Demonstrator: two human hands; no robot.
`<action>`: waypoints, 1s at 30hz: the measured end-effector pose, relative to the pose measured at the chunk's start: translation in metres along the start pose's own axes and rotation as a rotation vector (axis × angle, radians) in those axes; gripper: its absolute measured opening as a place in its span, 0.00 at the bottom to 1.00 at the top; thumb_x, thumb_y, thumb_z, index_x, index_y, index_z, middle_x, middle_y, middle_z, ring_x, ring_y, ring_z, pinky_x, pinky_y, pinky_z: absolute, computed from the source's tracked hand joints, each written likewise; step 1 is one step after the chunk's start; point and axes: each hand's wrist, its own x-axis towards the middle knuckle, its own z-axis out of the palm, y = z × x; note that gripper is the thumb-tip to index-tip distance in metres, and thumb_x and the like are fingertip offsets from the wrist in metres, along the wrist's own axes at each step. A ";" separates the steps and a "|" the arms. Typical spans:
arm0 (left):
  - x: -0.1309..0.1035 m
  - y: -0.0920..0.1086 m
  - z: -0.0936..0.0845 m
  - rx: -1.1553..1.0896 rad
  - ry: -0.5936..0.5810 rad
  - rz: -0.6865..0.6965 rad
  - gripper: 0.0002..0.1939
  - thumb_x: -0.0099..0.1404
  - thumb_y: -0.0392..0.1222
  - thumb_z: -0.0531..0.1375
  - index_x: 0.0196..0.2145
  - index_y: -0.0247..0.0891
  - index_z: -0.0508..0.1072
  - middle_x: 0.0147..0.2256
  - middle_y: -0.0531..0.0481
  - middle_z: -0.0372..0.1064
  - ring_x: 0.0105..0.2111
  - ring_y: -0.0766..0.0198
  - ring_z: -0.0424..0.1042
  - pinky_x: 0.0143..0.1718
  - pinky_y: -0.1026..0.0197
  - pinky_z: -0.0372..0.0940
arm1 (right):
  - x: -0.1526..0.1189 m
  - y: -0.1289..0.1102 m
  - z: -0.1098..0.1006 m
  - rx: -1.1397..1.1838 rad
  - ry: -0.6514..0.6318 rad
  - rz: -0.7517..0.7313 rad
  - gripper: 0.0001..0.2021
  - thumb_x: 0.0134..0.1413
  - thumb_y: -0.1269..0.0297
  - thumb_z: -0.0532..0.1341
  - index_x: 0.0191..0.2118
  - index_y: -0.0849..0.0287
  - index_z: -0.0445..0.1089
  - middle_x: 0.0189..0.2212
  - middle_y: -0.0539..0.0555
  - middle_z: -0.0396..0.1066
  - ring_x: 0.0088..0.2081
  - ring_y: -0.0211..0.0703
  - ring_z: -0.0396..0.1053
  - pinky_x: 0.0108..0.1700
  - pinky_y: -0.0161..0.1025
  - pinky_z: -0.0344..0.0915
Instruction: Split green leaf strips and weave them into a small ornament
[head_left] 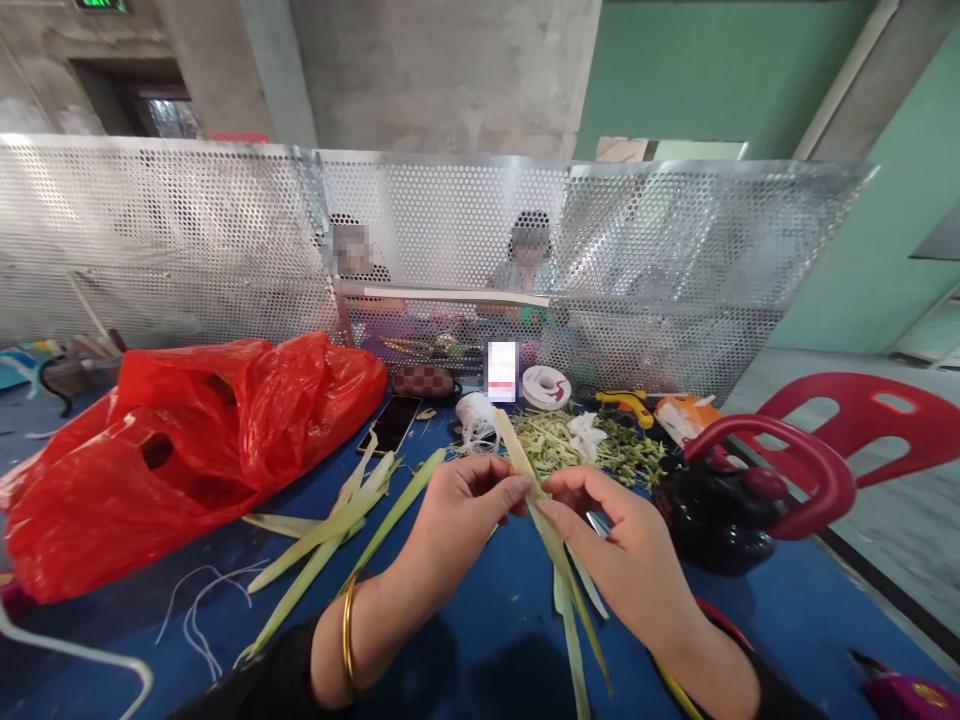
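Pale husk leaf (553,545) pinched in thumbs and fingers of left hand (466,512) and right hand (626,530), above blue desk (495,640), centre. Loose husks (330,532) left; dark kettle (712,515) right.

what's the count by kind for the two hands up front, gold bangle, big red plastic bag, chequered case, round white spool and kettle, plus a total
Hands: 2 (left hand, right hand)
Gold bangle: 1
Red plastic bag: 1
Chequered case: 1
White spool: 1
Kettle: 1
Total: 7
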 end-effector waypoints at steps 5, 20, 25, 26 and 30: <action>-0.001 0.001 0.002 0.052 -0.034 -0.016 0.09 0.54 0.42 0.63 0.21 0.35 0.71 0.20 0.54 0.66 0.22 0.69 0.62 0.27 0.66 0.59 | 0.000 0.001 0.002 0.008 0.016 -0.013 0.06 0.56 0.61 0.61 0.30 0.57 0.69 0.25 0.49 0.71 0.27 0.39 0.66 0.30 0.34 0.64; -0.002 0.005 0.001 -0.008 -0.102 -0.085 0.10 0.54 0.43 0.64 0.22 0.35 0.70 0.21 0.53 0.67 0.24 0.67 0.67 0.30 0.64 0.63 | 0.002 0.000 0.003 0.261 -0.016 0.191 0.09 0.52 0.59 0.64 0.28 0.58 0.68 0.22 0.48 0.68 0.25 0.37 0.62 0.26 0.34 0.59; -0.001 0.003 -0.001 0.006 -0.108 -0.052 0.09 0.55 0.42 0.64 0.23 0.35 0.71 0.22 0.54 0.68 0.24 0.68 0.66 0.30 0.65 0.63 | 0.004 -0.002 0.005 0.476 -0.054 0.285 0.10 0.48 0.59 0.66 0.25 0.58 0.68 0.22 0.47 0.67 0.26 0.37 0.64 0.30 0.35 0.62; -0.001 0.003 -0.002 0.012 -0.110 -0.047 0.09 0.55 0.42 0.64 0.23 0.35 0.71 0.22 0.53 0.68 0.24 0.68 0.66 0.30 0.65 0.63 | 0.005 -0.003 0.005 0.519 -0.062 0.305 0.10 0.47 0.59 0.67 0.25 0.59 0.69 0.22 0.47 0.67 0.26 0.37 0.64 0.31 0.35 0.63; -0.002 0.004 0.000 0.038 -0.122 -0.050 0.09 0.56 0.42 0.63 0.23 0.36 0.71 0.22 0.53 0.68 0.24 0.68 0.66 0.29 0.65 0.62 | 0.005 -0.004 0.006 0.619 -0.086 0.367 0.11 0.45 0.59 0.68 0.24 0.59 0.69 0.21 0.48 0.67 0.26 0.37 0.64 0.31 0.36 0.64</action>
